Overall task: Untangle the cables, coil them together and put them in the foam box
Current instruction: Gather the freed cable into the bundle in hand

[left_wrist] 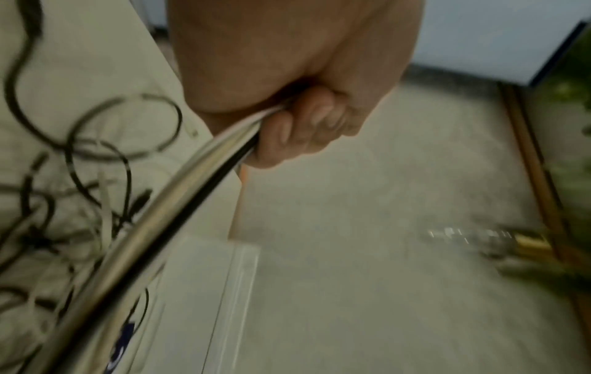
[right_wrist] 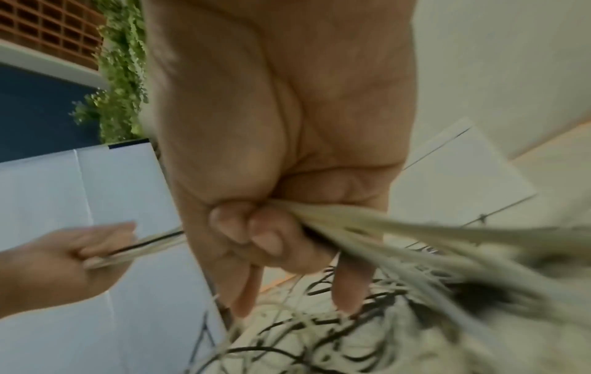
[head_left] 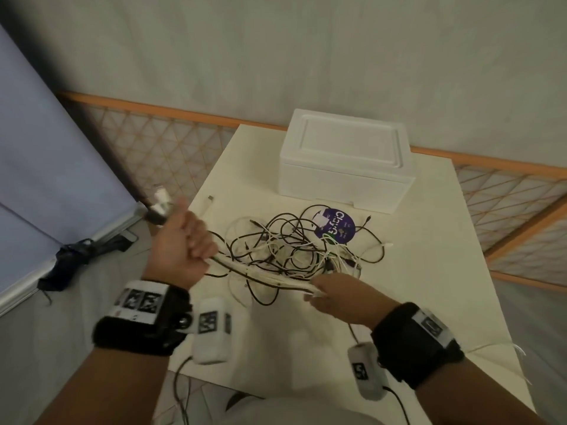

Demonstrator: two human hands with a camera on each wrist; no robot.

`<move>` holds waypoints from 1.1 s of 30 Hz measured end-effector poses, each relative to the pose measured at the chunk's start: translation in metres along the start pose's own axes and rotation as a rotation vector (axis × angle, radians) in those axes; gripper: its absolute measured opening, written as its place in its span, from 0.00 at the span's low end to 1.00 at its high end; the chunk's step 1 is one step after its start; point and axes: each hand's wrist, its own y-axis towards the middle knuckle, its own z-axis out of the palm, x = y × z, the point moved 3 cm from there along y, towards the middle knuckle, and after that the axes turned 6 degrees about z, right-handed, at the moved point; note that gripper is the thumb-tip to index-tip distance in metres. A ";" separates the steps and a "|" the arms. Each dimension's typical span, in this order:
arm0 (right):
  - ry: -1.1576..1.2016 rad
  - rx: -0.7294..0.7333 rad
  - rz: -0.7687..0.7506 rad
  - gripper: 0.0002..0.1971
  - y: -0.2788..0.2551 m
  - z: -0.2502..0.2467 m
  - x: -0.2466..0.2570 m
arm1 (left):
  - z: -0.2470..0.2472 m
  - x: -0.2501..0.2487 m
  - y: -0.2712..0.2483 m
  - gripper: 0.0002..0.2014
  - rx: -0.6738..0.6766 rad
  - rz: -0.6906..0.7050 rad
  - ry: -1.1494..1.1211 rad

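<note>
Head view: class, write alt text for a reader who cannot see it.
Two hands stretch a bundle of cables between them, the left hand gripping one end, the right hand the other. More black and white cables lie tangled on the white table, with a closed foam box behind.

Two hands (head_left: pixel 181 243), one foam box (head_left: pixel 343 161), one sticker (head_left: pixel 336 229).

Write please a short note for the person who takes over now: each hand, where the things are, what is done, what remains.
Left hand: grips one end of a gathered bundle, plugs sticking out above the fist.
Right hand: pinches the same bundle further along.
The tangled cables lie on the table, partly over a purple sticker.
Foam box: behind the tangle, lid on.
Done: some strands gathered.
Left: untangle, coil, open box, put in.
</note>
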 end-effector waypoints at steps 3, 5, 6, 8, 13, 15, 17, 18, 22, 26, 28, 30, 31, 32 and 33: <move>-0.016 -0.039 0.102 0.21 -0.014 0.007 -0.041 | -0.043 -0.001 0.002 0.29 -0.119 -0.031 -0.001; 0.032 0.037 0.198 0.27 -0.023 0.018 -0.057 | -0.055 0.024 -0.002 0.29 -0.163 -0.121 0.064; 0.051 0.075 0.246 0.32 -0.026 0.026 -0.061 | -0.057 0.040 -0.005 0.29 -0.175 -0.172 0.097; 0.087 0.128 0.369 0.39 -0.028 0.041 -0.072 | -0.056 0.071 -0.010 0.28 -0.192 -0.263 0.148; -0.026 0.070 0.395 0.24 -0.007 0.059 -0.098 | -0.052 0.106 -0.009 0.21 -0.186 -0.350 0.243; -0.021 -0.083 0.380 0.13 0.005 0.056 -0.101 | -0.049 0.107 -0.008 0.20 -0.178 -0.355 0.253; -0.009 -0.203 0.382 0.12 0.015 0.052 -0.102 | -0.044 0.106 -0.007 0.21 -0.165 -0.369 0.247; 0.003 -0.215 0.379 0.16 0.020 0.053 -0.102 | -0.041 0.104 -0.006 0.21 -0.156 -0.382 0.235; -0.046 -0.191 0.319 0.21 0.037 0.056 -0.101 | -0.027 0.099 -0.003 0.15 -0.061 -0.406 0.207; -0.096 -0.204 0.289 0.12 0.049 0.050 -0.101 | -0.019 0.099 0.003 0.24 0.007 -0.398 0.260; -0.129 -0.203 0.253 0.10 0.050 0.040 -0.097 | -0.014 0.098 0.004 0.24 0.010 -0.390 0.269; -0.072 -0.280 0.214 0.09 0.047 0.023 -0.089 | -0.007 0.096 0.005 0.21 0.015 -0.339 0.282; -0.024 -0.356 0.187 0.08 0.044 0.011 -0.081 | -0.003 0.094 0.006 0.18 0.038 -0.299 0.296; 0.039 -0.441 0.152 0.07 0.040 -0.002 -0.072 | 0.004 0.092 0.007 0.17 0.079 -0.256 0.314; 0.114 -0.529 0.103 0.06 0.036 -0.016 -0.060 | 0.012 0.090 0.008 0.16 0.128 -0.216 0.337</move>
